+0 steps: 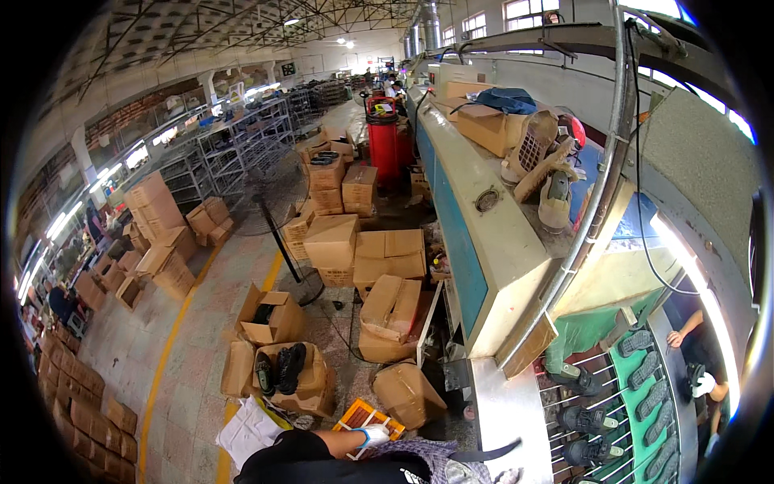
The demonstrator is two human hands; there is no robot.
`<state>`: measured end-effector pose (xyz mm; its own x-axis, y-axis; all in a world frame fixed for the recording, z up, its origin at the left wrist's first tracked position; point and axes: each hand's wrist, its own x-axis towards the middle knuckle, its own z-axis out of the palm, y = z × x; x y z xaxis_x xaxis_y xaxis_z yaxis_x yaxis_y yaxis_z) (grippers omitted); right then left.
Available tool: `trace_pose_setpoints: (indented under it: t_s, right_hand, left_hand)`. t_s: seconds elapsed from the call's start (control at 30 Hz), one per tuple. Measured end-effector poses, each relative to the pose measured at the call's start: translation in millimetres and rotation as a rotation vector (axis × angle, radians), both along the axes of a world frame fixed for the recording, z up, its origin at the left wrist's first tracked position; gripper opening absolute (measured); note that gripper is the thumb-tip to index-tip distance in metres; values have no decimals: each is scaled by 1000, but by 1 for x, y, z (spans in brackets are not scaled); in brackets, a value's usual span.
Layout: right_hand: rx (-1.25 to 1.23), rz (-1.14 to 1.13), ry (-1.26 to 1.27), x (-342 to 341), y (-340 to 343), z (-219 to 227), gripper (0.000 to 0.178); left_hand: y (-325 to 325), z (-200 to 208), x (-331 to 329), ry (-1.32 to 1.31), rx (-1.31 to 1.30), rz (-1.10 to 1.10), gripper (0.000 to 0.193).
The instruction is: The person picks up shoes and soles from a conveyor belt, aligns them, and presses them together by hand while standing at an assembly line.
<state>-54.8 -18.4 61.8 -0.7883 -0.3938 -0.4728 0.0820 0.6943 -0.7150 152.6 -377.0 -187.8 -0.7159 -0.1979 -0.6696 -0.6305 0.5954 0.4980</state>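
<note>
Below, gloved left hand (pixel 375 436) at orange tray (pixel 355 414), cannot tell if fingers grip, carton (pixel 409 394) beside

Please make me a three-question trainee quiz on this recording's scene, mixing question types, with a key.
1. Multiple choice: Which is nearest the person's white-gloved left hand?
A) Blue cloth
B) Orange slatted tray
C) Metal shelving

2. True or false: In the picture, the red container stands to the right of the long cream-and-blue machine.

3. Fill in: At the lower right, the dark soles lie in a row on a ____ surface.

Key: 1. B; 2. False, it stands to the left; 3. green.
</note>
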Motion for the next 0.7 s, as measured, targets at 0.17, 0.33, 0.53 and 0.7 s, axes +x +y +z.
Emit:
trace_pose_setpoints:
  t_s: [0.17,0.33,0.53,0.7]
  right_hand:
    - [20,-81,-31,-18,-25,-5,53]
    - [40,-138,-71,-33,-46,-16,52]
    - [64,-164,-125,-45,-65,-30,52]
    - [76,-186,-138,-57,-79,-45,53]
  left_hand:
    - [-43,-2,-63,-2,6,-2,31]
    - [-75,-6,-88,130,52,96,34]
    - [-88,-9,-75,134,98,258,31]
    - [-81,1,-54,-96,151,250,28]
